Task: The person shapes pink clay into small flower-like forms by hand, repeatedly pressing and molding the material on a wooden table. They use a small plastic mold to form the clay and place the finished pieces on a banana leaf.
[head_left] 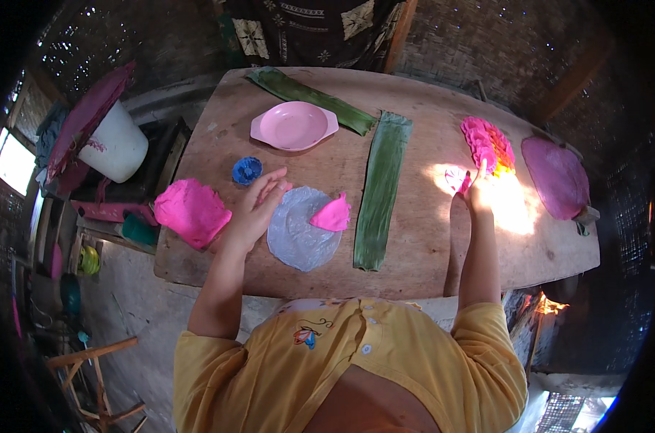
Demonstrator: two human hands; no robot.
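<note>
My left hand point(257, 211) hovers open, fingers outstretched, at the left edge of a round disc point(298, 244) covered in clear, wrinkled plastic. A small bright pink piece of dough point(332, 214) lies on the disc's right side. Left of that hand is a larger pink dough lump point(190, 211), and above it a small blue fluted mould point(247, 170). My right hand point(479, 193) reaches out with its index finger at the lower edge of several pink, frilly pieces point(479, 137). By its thumb is a small pink-and-white round thing point(454, 178). Glare hides part of this hand.
A pink oval dish point(293, 125) sits at the back of the wooden table point(428, 252). Two green leaf strips point(384, 191) lie mid-table and behind. A flat purple-pink piece point(556, 177) rests far right. A white bucket point(118, 144) stands left; flames point(550, 305) burn lower right.
</note>
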